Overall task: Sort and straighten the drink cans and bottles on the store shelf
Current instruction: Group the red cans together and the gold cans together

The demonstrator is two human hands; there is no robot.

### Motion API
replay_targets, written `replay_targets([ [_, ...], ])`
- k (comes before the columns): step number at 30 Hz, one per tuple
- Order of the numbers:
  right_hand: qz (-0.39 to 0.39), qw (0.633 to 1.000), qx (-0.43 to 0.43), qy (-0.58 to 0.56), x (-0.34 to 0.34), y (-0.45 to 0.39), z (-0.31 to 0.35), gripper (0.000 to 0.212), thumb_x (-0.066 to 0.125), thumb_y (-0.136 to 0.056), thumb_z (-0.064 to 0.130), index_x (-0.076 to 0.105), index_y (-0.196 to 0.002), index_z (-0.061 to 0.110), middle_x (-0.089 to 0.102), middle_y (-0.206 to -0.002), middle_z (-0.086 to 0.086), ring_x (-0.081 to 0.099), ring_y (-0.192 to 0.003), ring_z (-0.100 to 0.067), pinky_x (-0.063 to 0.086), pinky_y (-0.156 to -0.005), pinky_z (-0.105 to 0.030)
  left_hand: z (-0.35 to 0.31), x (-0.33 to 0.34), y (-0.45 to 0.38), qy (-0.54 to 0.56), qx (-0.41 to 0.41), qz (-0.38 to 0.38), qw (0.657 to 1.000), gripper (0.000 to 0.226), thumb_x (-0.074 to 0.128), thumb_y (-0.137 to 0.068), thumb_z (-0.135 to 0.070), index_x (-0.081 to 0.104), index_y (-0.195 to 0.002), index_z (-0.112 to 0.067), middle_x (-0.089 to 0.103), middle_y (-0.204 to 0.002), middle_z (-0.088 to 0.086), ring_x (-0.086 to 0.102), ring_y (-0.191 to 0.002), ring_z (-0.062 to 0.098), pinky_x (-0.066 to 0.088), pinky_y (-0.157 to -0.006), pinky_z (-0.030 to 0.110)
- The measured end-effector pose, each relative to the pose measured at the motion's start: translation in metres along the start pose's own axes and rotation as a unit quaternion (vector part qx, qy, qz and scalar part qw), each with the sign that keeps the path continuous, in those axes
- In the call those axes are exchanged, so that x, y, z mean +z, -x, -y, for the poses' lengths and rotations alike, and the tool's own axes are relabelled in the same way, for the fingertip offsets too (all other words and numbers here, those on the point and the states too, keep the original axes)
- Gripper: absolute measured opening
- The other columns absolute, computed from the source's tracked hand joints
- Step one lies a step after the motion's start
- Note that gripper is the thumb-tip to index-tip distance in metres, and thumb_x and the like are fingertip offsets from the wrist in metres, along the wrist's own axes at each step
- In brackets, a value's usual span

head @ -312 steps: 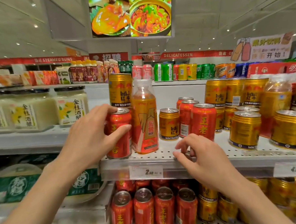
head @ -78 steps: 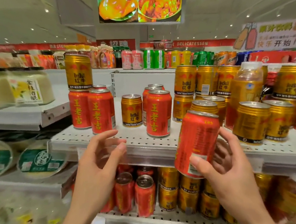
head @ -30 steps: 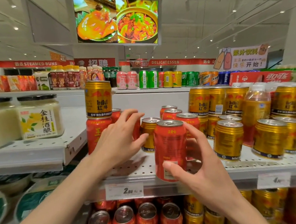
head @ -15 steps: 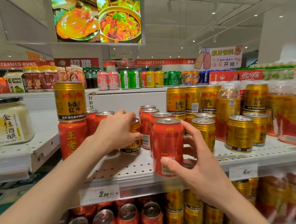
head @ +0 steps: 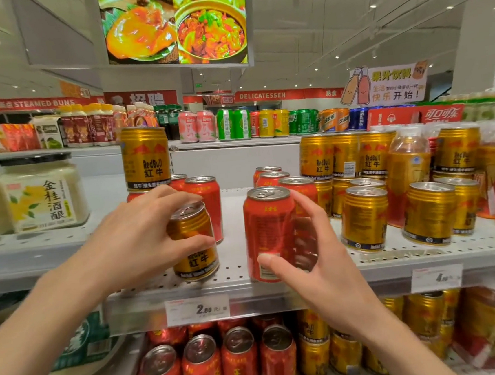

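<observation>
My left hand (head: 136, 240) grips a short gold Red Bull can (head: 196, 252) near the front edge of the white perforated shelf (head: 235, 267). My right hand (head: 316, 259) wraps around a tall red can (head: 267, 230) standing at the shelf front, thumb across its label. Behind my left hand stand red cans (head: 207, 203), one hidden in part, with a gold Red Bull can (head: 145, 157) stacked on top. More red cans (head: 272, 176) line up behind the held red one.
Gold Red Bull cans (head: 364, 218) and an orange drink bottle (head: 409, 168) crowd the right side of the shelf. Jars (head: 44, 194) sit on the left shelf. Red and gold cans (head: 239, 366) fill the shelf below. Price tags (head: 197, 310) hang on the front rail.
My left hand has pulled the gold can forward from among the red cans to the shelf front. My right hand still holds the red can at the edge. The view shifted.
</observation>
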State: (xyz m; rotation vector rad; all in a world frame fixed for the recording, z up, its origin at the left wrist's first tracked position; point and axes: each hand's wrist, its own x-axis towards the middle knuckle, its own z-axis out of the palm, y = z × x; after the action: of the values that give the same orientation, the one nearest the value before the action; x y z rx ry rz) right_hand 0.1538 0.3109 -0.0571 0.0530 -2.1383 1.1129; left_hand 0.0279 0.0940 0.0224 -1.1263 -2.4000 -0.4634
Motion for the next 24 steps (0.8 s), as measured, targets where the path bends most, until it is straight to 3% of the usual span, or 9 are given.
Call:
replay_targets([
  [3,-0.007,1.0,0.009,0.015,0.026,-0.014,0.001,0.09,0.076,-0.083,0.048,0.017,-0.15,0.054,0.054,-0.138,0.024,0.054,-0.127,-0.001,0.047,-0.11,-0.037,0.012,-0.006,0.008,-0.003,-0.014,-0.002,1.0,0.088,0.052,-0.066,-0.083,0.052,-0.141,-0.037,0.055,-0.136,-0.017,0.059,-0.116,0.007,0.053,-0.098,0.038],
  [10,0.026,0.993,0.013,0.118,0.05,-0.042,0.005,0.094,0.065,-0.09,0.055,0.002,-0.158,0.04,0.047,-0.151,0.012,0.048,-0.136,-0.008,0.042,-0.114,-0.038,0.027,0.006,0.02,-0.014,-0.016,-0.026,0.999,0.08,0.044,-0.072,-0.087,0.056,-0.136,-0.04,0.054,-0.136,-0.02,0.06,-0.111,0.006,0.053,-0.089,0.031],
  [13,-0.012,0.989,-0.028,0.143,0.039,-0.033,0.01,0.084,0.068,-0.091,0.046,0.02,-0.159,0.03,0.049,-0.14,0.02,0.049,-0.124,0.005,0.043,-0.106,-0.019,0.029,0.009,0.02,-0.027,-0.014,-0.028,0.999,0.087,0.033,-0.071,-0.088,0.056,-0.137,-0.037,0.054,-0.136,-0.016,0.062,-0.109,0.01,0.054,-0.088,0.035],
  [16,-0.141,0.961,-0.136,0.196,0.017,-0.025,0.006,0.055,0.07,-0.093,0.03,0.051,-0.143,0.015,0.06,-0.128,0.005,0.057,-0.117,-0.006,0.049,-0.1,-0.021,0.031,0.008,0.018,-0.028,-0.014,-0.021,0.999,0.088,0.03,-0.071,-0.088,0.058,-0.134,-0.035,0.053,-0.135,-0.015,0.062,-0.106,0.011,0.054,-0.088,0.035],
  [18,-0.216,0.933,-0.153,0.243,0.003,-0.023,-0.001,0.05,0.068,-0.094,0.029,0.055,-0.137,0.008,0.056,-0.132,-0.005,0.052,-0.125,-0.016,0.04,-0.107,-0.023,0.032,0.007,0.017,-0.024,-0.011,-0.02,0.999,0.086,0.028,-0.072,-0.088,0.058,-0.133,-0.035,0.053,-0.135,-0.014,0.062,-0.1,0.01,0.053,-0.086,0.034],
  [21,-0.202,0.947,-0.045,0.245,-0.005,-0.022,-0.012,0.074,0.069,-0.092,0.037,0.033,-0.154,0.015,0.044,-0.15,-0.006,0.043,-0.137,-0.017,0.034,-0.111,-0.026,0.031,0.004,0.016,-0.003,-0.007,-0.013,1.0,0.083,0.026,-0.072,-0.086,0.059,-0.132,-0.038,0.053,-0.135,-0.016,0.056,-0.076,0.0,0.047,-0.076,0.029],
  [24,-0.15,0.967,0.034,0.201,0.001,-0.021,-0.019,0.086,0.069,-0.09,0.041,0.016,-0.158,0.031,0.047,-0.148,0.002,0.055,-0.125,-0.014,0.051,-0.103,-0.04,0.03,0.002,0.015,0.005,-0.006,-0.002,1.0,0.083,0.026,-0.07,-0.085,0.057,-0.132,-0.039,0.052,-0.135,-0.018,0.048,-0.069,-0.008,0.041,-0.074,0.025],
])
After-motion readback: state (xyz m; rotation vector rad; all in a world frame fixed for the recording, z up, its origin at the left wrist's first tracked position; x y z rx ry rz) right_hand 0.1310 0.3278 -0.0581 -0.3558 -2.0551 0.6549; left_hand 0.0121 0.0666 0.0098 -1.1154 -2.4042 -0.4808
